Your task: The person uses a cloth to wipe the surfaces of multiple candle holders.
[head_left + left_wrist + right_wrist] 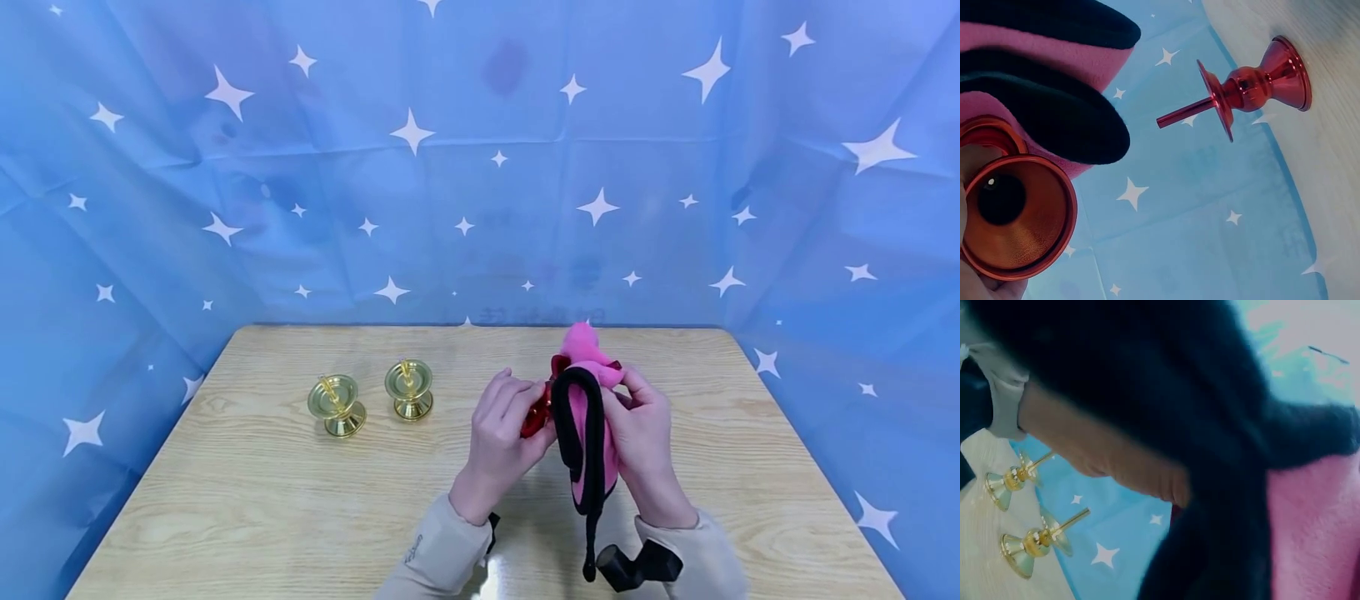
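My left hand (501, 432) grips a shiny red candlestick (534, 419) by its side; its hollow flared base faces the camera in the left wrist view. In my right hand (643, 429) is a folded pink cloth (581, 343) with black edging and a thin black tail hanging down. The cloth lies against the held candlestick and hides part of it. Black edging fills much of the right wrist view and covers most of the right fingers. A second red candlestick (1254, 87) stands upright on the table beyond the cloth, largely hidden in the head view.
Two gold candlesticks (345, 415) (411, 406) stand on the left half of the wooden table (247, 492). A blue curtain with white stars (480, 192) hangs along the back and both sides. Black camera mounts (637, 568) sit at the wrists, over light sleeves.
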The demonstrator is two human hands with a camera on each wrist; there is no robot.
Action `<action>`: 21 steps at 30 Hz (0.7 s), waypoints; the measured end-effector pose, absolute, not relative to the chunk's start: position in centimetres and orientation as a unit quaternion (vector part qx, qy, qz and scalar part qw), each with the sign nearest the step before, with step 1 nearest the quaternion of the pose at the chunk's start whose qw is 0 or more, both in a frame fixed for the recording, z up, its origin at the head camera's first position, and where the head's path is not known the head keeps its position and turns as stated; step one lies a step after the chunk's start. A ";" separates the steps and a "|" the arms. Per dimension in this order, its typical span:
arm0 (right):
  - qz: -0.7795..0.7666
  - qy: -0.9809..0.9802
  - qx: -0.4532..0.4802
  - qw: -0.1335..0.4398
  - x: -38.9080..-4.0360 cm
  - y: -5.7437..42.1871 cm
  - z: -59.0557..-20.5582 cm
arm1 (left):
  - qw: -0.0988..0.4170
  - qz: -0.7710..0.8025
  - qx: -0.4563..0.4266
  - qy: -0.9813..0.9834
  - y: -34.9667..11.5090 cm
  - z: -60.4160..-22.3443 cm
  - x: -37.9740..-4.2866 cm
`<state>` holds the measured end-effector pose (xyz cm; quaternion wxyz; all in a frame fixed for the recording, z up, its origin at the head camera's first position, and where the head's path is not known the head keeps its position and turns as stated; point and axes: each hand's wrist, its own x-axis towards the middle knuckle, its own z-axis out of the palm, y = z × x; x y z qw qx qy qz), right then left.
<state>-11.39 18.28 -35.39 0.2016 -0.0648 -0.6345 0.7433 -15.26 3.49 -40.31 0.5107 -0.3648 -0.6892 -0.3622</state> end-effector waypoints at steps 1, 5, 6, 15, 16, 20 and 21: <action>0.750 -0.624 -0.068 0.209 -11.4 18.3 -35.3 | 0.510 -0.363 -0.365 -0.689 3.5 -40.3 -15.3; 0.755 -0.603 -0.063 0.252 -11.7 18.8 -34.8 | 0.505 -0.366 -0.362 -0.693 3.5 -40.4 -15.3; 0.753 -0.603 -0.060 0.257 -11.8 19.0 -34.6 | 0.505 -0.367 -0.360 -0.693 3.4 -40.5 -15.3; 0.750 -0.633 -0.033 0.190 -11.3 18.8 -35.4 | 0.504 -0.371 -0.362 -0.691 3.3 -40.4 -15.5; 0.750 -0.635 -0.033 0.181 -11.2 18.8 -35.5 | 0.503 -0.370 -0.363 -0.692 3.3 -40.4 -15.5; 0.754 -0.626 -0.044 0.193 -11.2 18.7 -35.4 | 0.502 -0.368 -0.363 -0.694 3.3 -40.4 -15.4; 0.755 -0.622 -0.045 0.202 -11.2 18.8 -35.3 | 0.502 -0.368 -0.363 -0.694 3.3 -40.4 -15.4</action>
